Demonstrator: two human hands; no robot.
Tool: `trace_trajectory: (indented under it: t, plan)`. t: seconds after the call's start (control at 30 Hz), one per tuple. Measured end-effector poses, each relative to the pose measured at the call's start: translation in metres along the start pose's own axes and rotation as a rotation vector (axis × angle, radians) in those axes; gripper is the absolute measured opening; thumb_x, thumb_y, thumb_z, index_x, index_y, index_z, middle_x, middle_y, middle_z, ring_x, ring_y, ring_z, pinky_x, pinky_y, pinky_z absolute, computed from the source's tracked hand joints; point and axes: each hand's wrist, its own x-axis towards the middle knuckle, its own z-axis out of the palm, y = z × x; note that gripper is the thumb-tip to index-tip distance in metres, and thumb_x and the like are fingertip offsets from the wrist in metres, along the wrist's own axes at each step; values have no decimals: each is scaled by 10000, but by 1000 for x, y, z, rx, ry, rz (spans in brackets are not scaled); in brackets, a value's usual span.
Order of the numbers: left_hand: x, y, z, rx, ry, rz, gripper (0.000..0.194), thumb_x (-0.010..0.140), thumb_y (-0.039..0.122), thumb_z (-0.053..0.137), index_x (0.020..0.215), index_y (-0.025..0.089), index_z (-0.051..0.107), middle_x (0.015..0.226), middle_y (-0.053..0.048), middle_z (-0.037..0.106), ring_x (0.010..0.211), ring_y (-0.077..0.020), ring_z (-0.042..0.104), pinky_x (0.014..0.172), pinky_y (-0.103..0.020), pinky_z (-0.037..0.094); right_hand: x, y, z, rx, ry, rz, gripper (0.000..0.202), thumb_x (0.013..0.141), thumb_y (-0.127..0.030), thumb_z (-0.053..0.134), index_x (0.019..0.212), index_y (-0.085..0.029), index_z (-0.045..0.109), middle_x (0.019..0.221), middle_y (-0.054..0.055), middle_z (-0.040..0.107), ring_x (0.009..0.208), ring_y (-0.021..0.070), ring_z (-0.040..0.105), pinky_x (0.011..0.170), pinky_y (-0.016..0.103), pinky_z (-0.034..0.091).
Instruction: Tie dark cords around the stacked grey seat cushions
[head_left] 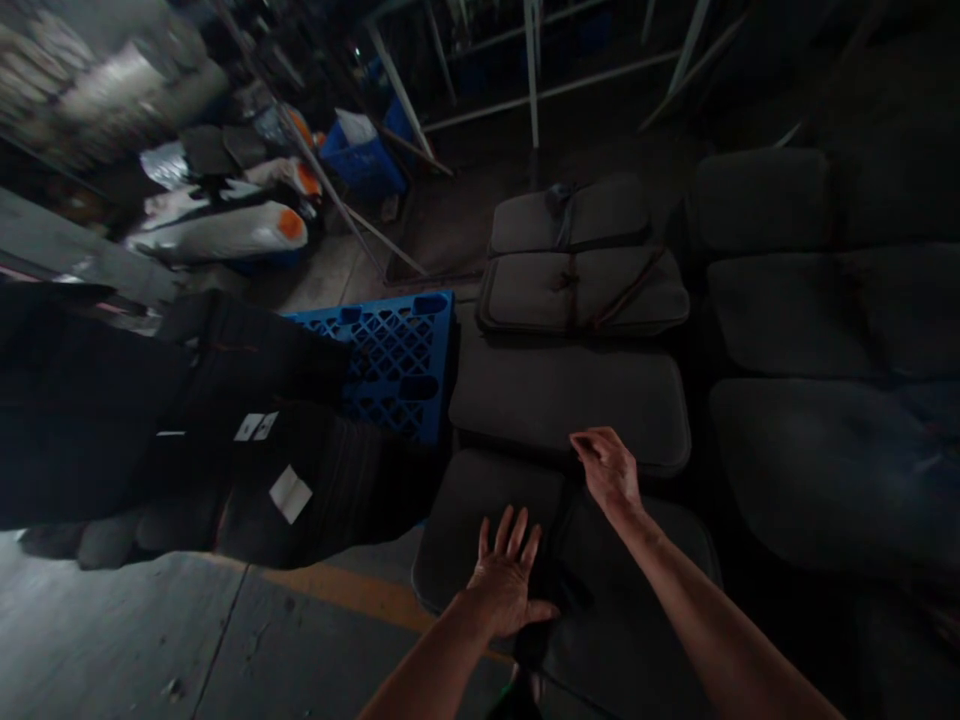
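A dark grey padded cushion [465, 510] lies nearest to me in a row of similar cushions on the floor. My left hand [507, 575] rests flat on it, fingers spread, beside a dark fold or strap running down its middle. My right hand [609, 468] is at the cushion's far edge with its fingers pinched on the dark fabric there. Beyond it lies another cushion [570, 400], and further back a cushion with straps [581, 290].
A blue plastic pallet [397, 360] stands to the left, with stacks of dark fabric pieces [225, 450] bearing white labels. More cushions [825, 310] lie on the right. Wrapped rolls [217, 232], a blue bin [364, 160] and a metal frame [532, 80] are further back.
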Motion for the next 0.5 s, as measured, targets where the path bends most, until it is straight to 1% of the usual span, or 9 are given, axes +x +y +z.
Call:
trace_trajectory:
  t: [0.03,0.1,0.17,0.2,0.27,0.3,0.33,0.4,0.5]
  plan:
    - [-1,0,-1,-22,1,15,1053,789,797,408,1554,170,44,1596,-146,-141,1474,-386,-140,1111,-711,-55,6,-3,5,-11,-13,7,314,757,-493,664,841,-202,744,913,60,683,731,172,656,683,286,531]
    - [-3,-1,-5,-62,10,48,1003,826,768,365,1555,163,35,1595,-148,-142,1475,-377,-144,1107,-716,-59,19,-5,14,-38,-3,71,300,794,-453,627,863,-179,729,777,50,690,577,143,633,569,255,506]
    - [-5,-2,-8,-87,11,72,970,848,747,333,1555,152,37,1597,-151,-138,1473,-372,-157,1100,-724,-67,30,-3,20,-67,32,173,298,821,-425,590,845,-151,702,637,35,662,449,122,582,445,221,437]
    - [-6,-2,-8,-93,8,77,967,849,745,328,1556,148,48,1598,-149,-135,1472,-370,-164,1098,-727,-67,34,-2,22,-77,49,221,296,826,-419,582,834,-143,690,602,31,652,401,113,551,393,208,393]
    - [-6,-3,-5,-110,20,95,969,846,744,328,1557,138,66,1600,-144,-136,1470,-365,-179,1104,-725,-60,37,1,23,-94,60,288,269,816,-398,607,821,-140,684,539,17,627,344,96,499,348,195,345]
    - [-5,-4,-2,-120,36,95,970,845,742,331,1557,135,74,1603,-141,-130,1469,-361,-184,1111,-719,-55,37,1,24,-102,65,311,246,813,-380,620,825,-143,685,525,11,620,334,90,485,343,193,343]
    - [-5,-5,3,-126,43,101,978,838,743,344,1558,135,79,1606,-136,-124,1467,-356,-194,1117,-714,-51,36,0,24,-111,75,327,226,817,-366,625,830,-149,685,525,9,619,334,85,482,345,192,349]
    - [-3,-7,13,-124,116,122,965,839,742,339,1559,146,99,1616,-114,-100,1466,-332,-214,1134,-695,-51,34,-3,25,-127,95,347,192,823,-341,636,815,-155,683,584,41,651,378,93,529,360,200,375]
    - [-1,-9,27,-142,201,164,968,834,751,329,1558,143,123,1618,-115,-89,1455,-326,-249,1133,-702,-40,32,-11,28,-129,110,322,157,821,-309,655,793,-156,672,830,146,719,461,93,590,387,227,404]
